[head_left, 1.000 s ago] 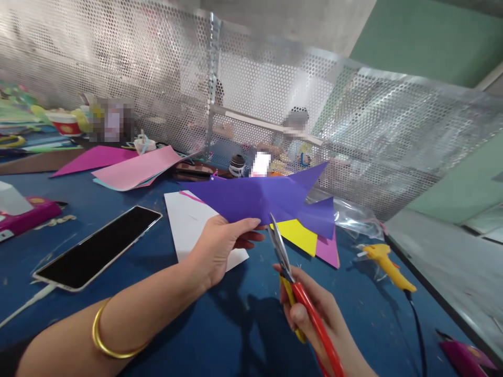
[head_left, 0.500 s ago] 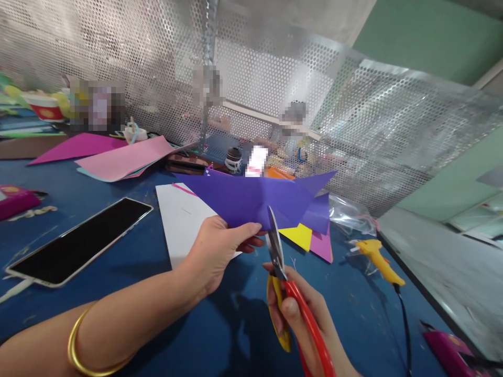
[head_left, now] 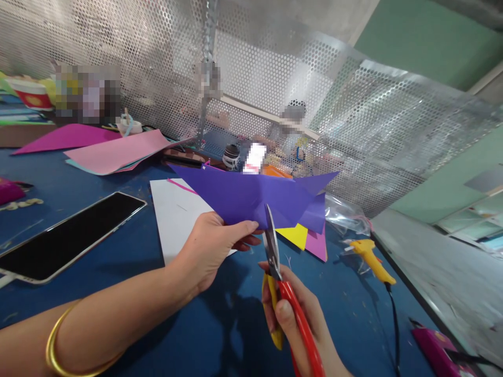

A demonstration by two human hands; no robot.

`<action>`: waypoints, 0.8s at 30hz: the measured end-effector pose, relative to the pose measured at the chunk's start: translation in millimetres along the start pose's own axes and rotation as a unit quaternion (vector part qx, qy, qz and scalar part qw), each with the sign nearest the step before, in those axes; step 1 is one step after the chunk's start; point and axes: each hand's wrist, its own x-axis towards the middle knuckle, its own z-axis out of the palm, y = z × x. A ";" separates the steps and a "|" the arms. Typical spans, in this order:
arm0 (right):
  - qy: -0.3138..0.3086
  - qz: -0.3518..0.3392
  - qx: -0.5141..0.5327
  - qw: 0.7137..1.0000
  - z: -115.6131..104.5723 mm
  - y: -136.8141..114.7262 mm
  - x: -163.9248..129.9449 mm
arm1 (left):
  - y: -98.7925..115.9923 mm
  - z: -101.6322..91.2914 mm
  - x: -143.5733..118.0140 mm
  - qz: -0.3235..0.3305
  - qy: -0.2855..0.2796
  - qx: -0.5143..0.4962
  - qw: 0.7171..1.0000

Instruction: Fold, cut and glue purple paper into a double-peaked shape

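My left hand (head_left: 220, 238) pinches the lower edge of a purple sheet of paper (head_left: 231, 196) between thumb and fingers, holding it above the table. My right hand (head_left: 301, 309) is wrapped round the red and yellow handles of a pair of scissors (head_left: 274, 251). The blades point up and lie across the lower edge of the purple paper, just right of my left thumb. Behind it, yellow paper (head_left: 294, 235) and pink-violet paper (head_left: 316, 243) stick out at the lower right. White paper (head_left: 167, 220) lies on the table to the left.
A phone (head_left: 70, 238) on a cable lies at left, with pink sheets (head_left: 118, 152) beyond it. A yellow glue gun (head_left: 371, 259) with a black cord rests at right, near a magenta object (head_left: 440, 351). A perforated metal screen (head_left: 251, 68) rises behind the blue table (head_left: 196, 335).
The whole view has shifted slightly, so things appear a little further left. The scissors remain at the paper's lower edge, and both hands keep their hold.
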 end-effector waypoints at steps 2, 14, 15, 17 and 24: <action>-0.001 0.006 -0.003 1.000 0.3 -1.1 0.1 | -0.1 -0.5 -0.4 0.002 0.001 0.005 1.000; 0.005 0.027 0.017 0.999 1.8 8.7 0.6 | -4.6 -5.5 1.8 -0.034 -0.030 -0.080 0.996; 0.005 0.029 0.018 0.999 1.7 8.8 0.7 | -4.6 -5.1 2.0 -0.033 -0.028 -0.076 0.996; 0.005 0.028 0.018 0.999 1.6 8.8 0.7 | -4.1 -4.0 1.9 -0.030 -0.023 -0.061 0.997; 0.009 0.027 0.010 1.000 2.9 4.8 0.0 | -1.6 -2.5 -0.3 -0.020 -0.023 -0.021 0.999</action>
